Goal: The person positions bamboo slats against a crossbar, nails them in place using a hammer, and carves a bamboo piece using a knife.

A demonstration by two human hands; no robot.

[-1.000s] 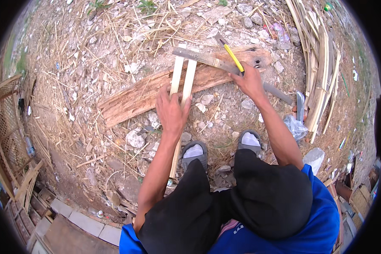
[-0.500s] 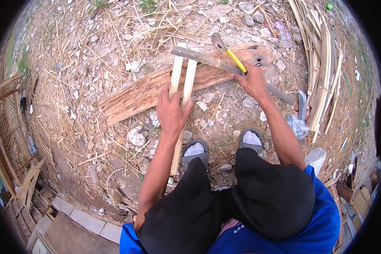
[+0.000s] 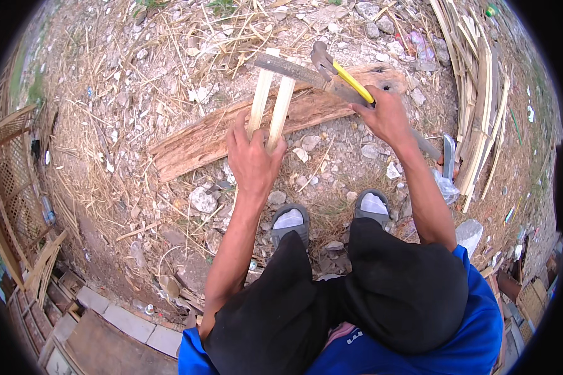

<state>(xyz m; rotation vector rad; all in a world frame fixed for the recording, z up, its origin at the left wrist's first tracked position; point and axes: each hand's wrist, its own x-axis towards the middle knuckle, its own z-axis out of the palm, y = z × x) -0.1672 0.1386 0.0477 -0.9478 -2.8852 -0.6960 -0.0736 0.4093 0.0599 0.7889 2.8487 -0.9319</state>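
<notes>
My left hand (image 3: 254,156) is closed around two pale wooden slats (image 3: 281,109), held side by side and pointing away from me. Across their far ends lies a dark, flat wooden strip (image 3: 289,67), which runs right and passes under my right hand. My right hand (image 3: 385,115) grips a claw hammer (image 3: 350,79) by its yellow handle, the metal head turned away from me. Whether those fingers also press on the strip is hard to make out. Beneath everything rests a rough brown plank (image 3: 200,140), lying aslant on the ground.
A pile of split strips (image 3: 478,94) lies at the right, with a metal blade (image 3: 448,156) and a clear plastic bag (image 3: 444,186) beside it. Stones (image 3: 202,199) and straw litter the ground. A lattice panel (image 3: 12,175) stands at the far left.
The slats have shifted away from me, and the slat end near my left foot no longer shows. My right hand has moved slightly right, and the hammer head has turned.
</notes>
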